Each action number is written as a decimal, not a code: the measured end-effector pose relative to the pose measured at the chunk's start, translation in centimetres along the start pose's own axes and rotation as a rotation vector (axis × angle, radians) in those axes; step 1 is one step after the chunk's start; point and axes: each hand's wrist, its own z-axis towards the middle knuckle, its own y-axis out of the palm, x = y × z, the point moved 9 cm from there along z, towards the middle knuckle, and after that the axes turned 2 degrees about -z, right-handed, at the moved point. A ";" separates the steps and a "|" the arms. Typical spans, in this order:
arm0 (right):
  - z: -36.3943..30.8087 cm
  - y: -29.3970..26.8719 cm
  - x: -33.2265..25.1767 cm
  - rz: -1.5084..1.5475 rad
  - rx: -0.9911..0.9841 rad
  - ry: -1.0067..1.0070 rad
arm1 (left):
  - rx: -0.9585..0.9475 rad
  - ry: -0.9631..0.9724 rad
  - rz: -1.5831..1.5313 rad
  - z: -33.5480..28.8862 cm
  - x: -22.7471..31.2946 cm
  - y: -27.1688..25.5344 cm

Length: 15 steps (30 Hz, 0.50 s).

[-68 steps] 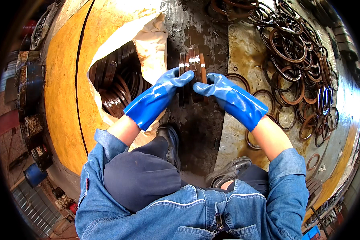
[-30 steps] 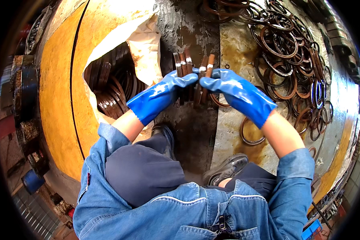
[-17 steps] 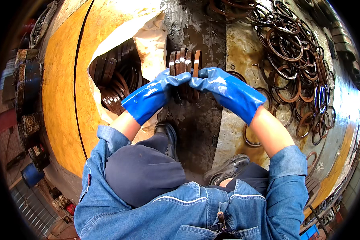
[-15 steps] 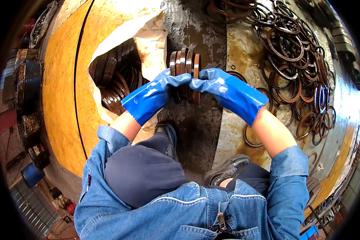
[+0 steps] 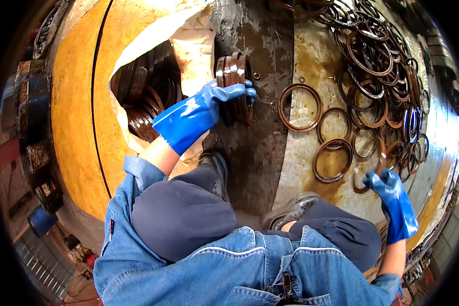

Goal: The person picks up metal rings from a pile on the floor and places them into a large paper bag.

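My left hand (image 5: 219, 98), in a blue rubber glove, is closed round a short row of brown, oily rings (image 5: 234, 69). They stand on edge, side by side, over the dark strip of floor. Far to the right, my gloved right hand (image 5: 387, 186) has its fingers closed on a single brown ring (image 5: 381, 154), seen nearly edge-on. Close to it lie loose rings, among them a dark ring (image 5: 333, 179) flat on the stained floor.
Left of the row, a torn pale sack (image 5: 193, 53) holds more stacked rings (image 5: 144, 122) on a yellow board (image 5: 75, 117). A large heap of rings (image 5: 375, 71) spreads over the right side. A small ring (image 5: 256, 76) lies beside the row. My shoes (image 5: 290, 210) flank the dark strip.
My right hand has left the row and swung down to the right, to the loose rings. The outermost ring is no longer at the row. My left hand stays on the row.
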 end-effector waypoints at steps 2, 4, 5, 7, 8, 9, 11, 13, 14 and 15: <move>-1.9 -3.0 7.9 -0.039 0.096 0.047 | 0.001 -0.008 -0.017 -0.1 0.1 0.2; -4.5 -3.7 14.8 -0.101 0.120 0.144 | -0.004 -0.010 -0.028 0.2 0.1 0.3; -5.8 -3.5 18.2 -0.146 0.118 0.210 | -0.008 -0.010 -0.031 0.4 0.1 0.2; -7.5 -2.3 24.3 -0.221 0.085 0.314 | -0.008 -0.007 -0.026 0.1 0.1 0.0; -8.2 -1.5 27.0 -0.266 0.058 0.360 | -0.009 -0.005 -0.027 0.0 0.2 -0.1; -8.7 -0.7 29.2 -0.310 0.025 0.405 | -0.009 -0.002 -0.022 0.0 0.2 -0.2; -9.1 0.7 32.8 -0.429 -0.052 0.491 | -0.016 0.003 -0.016 0.0 0.3 -0.2; -8.7 1.4 34.4 -0.595 -0.121 0.560 | -0.033 0.006 -0.006 0.4 0.4 0.1; -7.8 1.0 34.9 -0.700 -0.143 0.577 | -0.036 0.012 -0.003 0.7 0.3 0.3; -5.9 0.4 33.6 -0.810 -0.131 0.559 | -0.034 0.020 0.002 1.0 0.2 0.4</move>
